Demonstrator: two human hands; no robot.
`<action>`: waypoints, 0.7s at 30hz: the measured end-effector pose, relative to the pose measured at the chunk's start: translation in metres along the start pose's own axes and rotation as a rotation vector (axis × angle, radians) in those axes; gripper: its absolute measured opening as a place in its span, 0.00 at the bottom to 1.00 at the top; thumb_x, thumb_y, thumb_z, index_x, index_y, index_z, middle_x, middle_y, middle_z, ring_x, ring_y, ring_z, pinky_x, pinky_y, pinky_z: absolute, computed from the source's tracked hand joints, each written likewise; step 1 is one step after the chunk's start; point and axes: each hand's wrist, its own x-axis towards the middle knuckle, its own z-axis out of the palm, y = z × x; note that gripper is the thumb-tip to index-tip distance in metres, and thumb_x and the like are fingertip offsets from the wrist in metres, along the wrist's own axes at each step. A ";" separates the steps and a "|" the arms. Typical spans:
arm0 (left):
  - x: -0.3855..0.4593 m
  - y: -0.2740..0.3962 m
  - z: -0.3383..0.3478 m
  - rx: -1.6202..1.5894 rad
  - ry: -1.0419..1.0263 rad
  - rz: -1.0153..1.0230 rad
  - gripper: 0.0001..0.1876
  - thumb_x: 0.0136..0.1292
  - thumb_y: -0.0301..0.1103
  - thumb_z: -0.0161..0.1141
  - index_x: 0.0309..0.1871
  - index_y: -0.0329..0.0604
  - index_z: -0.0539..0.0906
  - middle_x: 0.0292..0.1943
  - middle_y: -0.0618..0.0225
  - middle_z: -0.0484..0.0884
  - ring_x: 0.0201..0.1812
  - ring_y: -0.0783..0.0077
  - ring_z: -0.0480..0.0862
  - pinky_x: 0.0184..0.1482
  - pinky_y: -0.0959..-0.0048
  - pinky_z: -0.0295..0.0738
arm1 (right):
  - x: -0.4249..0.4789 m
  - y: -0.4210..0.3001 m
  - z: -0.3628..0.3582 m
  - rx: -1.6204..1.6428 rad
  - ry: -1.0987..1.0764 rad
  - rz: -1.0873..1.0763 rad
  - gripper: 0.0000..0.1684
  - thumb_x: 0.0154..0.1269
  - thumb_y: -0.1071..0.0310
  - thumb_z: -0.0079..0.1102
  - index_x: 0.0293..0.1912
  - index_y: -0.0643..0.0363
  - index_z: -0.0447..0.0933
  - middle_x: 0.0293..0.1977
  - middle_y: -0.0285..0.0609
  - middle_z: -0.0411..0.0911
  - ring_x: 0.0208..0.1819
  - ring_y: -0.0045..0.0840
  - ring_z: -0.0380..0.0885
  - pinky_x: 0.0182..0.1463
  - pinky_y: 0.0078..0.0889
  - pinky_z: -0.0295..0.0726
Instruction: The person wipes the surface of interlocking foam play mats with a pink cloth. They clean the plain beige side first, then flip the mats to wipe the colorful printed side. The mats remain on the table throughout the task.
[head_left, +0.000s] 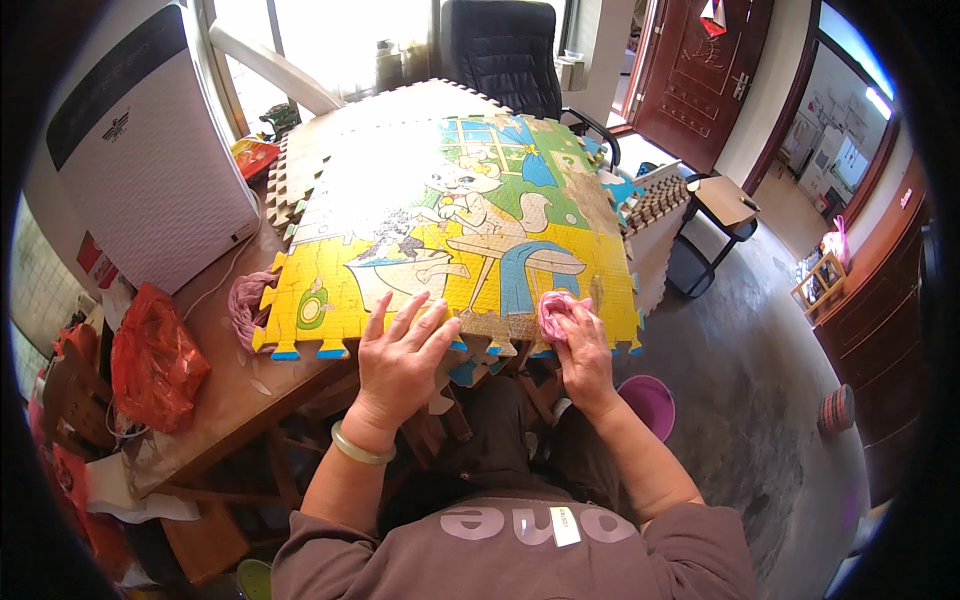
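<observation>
A foam puzzle mat (442, 225) with a cartoon cat, a tub and an ironing board printed on it lies across the wooden table. Its near edge has interlocking tabs, and brown worn or dirty patches show near that edge and at the right. My left hand (405, 352) rests spread on the mat's near edge, holding nothing, with a pale bangle (361, 445) on the wrist. In my right hand (586, 358) is a crumpled pink cloth (559, 315), pressed on the mat near its front right. Strong glare hides the mat's upper left.
A red plastic bag (154, 367) and a large white appliance (157, 165) stand on the table (240, 375) at left. Another pink cloth (251, 304) lies beside the mat. A black office chair (502, 56) is behind, a pink bucket (651, 405) and a small stool (720, 202) to the right.
</observation>
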 end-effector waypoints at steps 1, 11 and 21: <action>0.003 -0.002 -0.002 0.021 0.018 0.005 0.12 0.62 0.29 0.60 0.47 0.52 0.88 0.50 0.66 0.89 0.61 0.62 0.84 0.73 0.47 0.62 | 0.002 -0.003 -0.001 0.009 0.002 -0.002 0.20 0.65 0.74 0.63 0.57 0.62 0.79 0.63 0.54 0.74 0.65 0.50 0.71 0.73 0.50 0.66; 0.016 -0.105 -0.023 0.274 0.081 -0.159 0.13 0.66 0.25 0.54 0.45 0.51 0.88 0.53 0.67 0.89 0.62 0.59 0.83 0.73 0.49 0.62 | 0.052 -0.053 0.023 0.245 -0.128 -0.107 0.18 0.68 0.72 0.60 0.57 0.63 0.79 0.63 0.58 0.74 0.65 0.53 0.72 0.72 0.51 0.67; -0.009 -0.117 0.002 0.058 -0.039 -0.391 0.20 0.63 0.22 0.54 0.57 0.44 0.85 0.66 0.54 0.79 0.71 0.52 0.73 0.75 0.53 0.61 | 0.061 -0.065 0.031 0.473 0.011 -0.123 0.18 0.66 0.78 0.62 0.56 0.62 0.80 0.62 0.54 0.74 0.62 0.48 0.75 0.69 0.45 0.72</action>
